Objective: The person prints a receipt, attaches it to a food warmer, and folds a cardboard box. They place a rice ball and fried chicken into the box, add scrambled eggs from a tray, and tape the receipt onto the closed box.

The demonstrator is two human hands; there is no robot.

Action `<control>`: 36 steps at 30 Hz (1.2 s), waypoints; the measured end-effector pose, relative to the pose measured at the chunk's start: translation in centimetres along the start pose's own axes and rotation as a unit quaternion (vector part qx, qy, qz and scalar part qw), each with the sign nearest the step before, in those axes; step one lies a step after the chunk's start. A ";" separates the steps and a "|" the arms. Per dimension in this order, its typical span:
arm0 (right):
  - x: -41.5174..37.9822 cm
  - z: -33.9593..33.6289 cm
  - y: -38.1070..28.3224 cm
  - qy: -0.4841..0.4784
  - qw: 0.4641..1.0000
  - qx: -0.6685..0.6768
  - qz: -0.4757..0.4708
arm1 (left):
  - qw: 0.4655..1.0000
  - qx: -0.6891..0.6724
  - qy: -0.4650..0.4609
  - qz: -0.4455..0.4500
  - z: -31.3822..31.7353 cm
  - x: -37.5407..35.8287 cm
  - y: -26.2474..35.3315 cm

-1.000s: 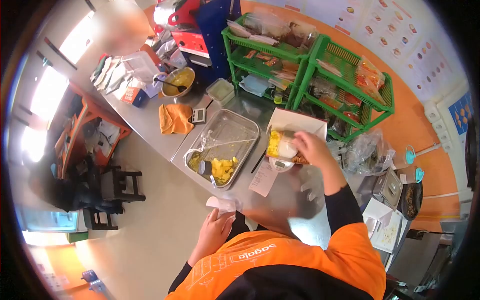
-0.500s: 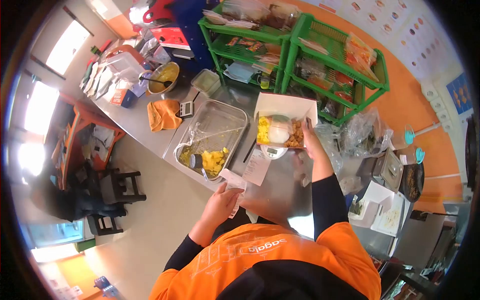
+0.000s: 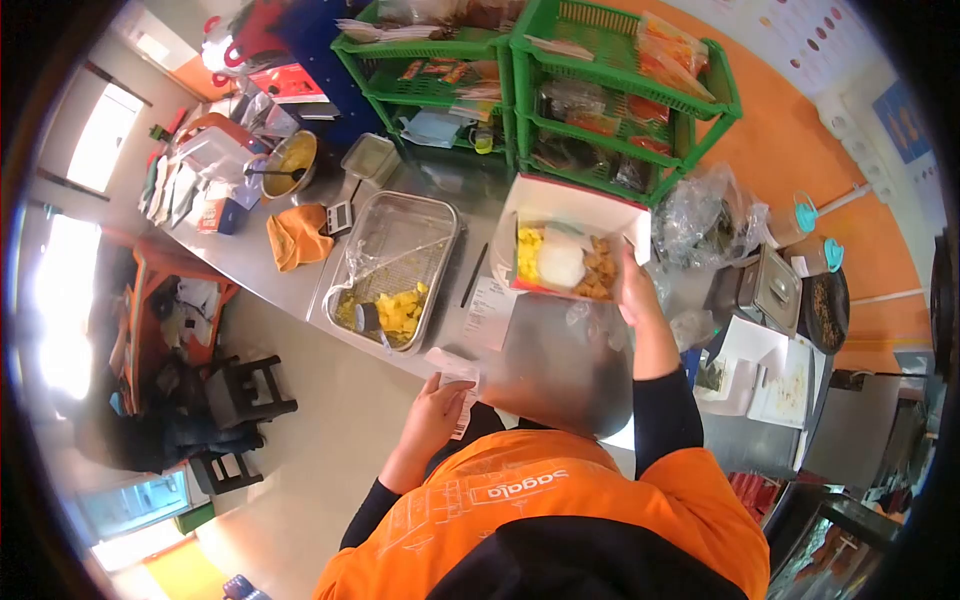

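White cardboard forms the open food box (image 3: pixel 570 215), which is gripped at its right edge by the right hand (image 3: pixel 632 290), fingers closed on the rim. Yellow pieces, a white mound and brown fried pieces are seen inside it. Compared with half a second ago, the box has been lifted off the small scale, which is no longer seen beneath it, and is now held above the steel counter (image 3: pixel 560 370). A paper receipt (image 3: pixel 455 385) is pinched in the left hand (image 3: pixel 432 415) at the counter's near edge, much as it was before. Another slip of paper (image 3: pixel 490 312) lies flat on the counter just left of the box. Further left, a metal tray (image 3: pixel 400 250) with yellow chunks is seen, with an orange cloth (image 3: pixel 297 235) beyond it.
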State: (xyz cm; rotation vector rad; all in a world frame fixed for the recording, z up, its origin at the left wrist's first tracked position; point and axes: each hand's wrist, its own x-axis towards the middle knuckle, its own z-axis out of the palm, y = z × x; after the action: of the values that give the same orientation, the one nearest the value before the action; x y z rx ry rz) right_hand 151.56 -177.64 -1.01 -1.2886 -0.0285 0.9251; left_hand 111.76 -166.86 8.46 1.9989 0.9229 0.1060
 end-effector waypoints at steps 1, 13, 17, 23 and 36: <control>-1.3 -1.3 0.0 0.020 0.999 -0.027 0.002 | 1.000 0.000 -0.007 -0.006 0.0 -0.1 0.2; -12.9 -5.7 0.1 0.099 0.995 -0.018 -0.003 | 0.994 0.010 0.111 0.024 3.3 -1.2 1.5; -17.5 -3.6 4.7 0.307 0.815 -0.354 -0.341 | 0.985 0.047 0.164 0.030 3.8 -2.2 -0.8; -13.7 13.5 3.5 -0.120 0.738 -0.532 -0.396 | 0.993 0.021 0.117 -0.013 2.4 -4.2 -3.5; 1.6 22.2 6.6 -0.181 0.350 -0.767 -0.507 | 0.994 -0.066 0.085 0.022 -3.0 -8.0 -2.2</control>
State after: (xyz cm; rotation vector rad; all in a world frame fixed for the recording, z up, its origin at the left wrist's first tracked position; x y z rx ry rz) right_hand 137.81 -159.02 0.15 -2.0571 -2.3214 -0.3605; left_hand 103.60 -169.18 10.74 1.9090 0.9530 0.3592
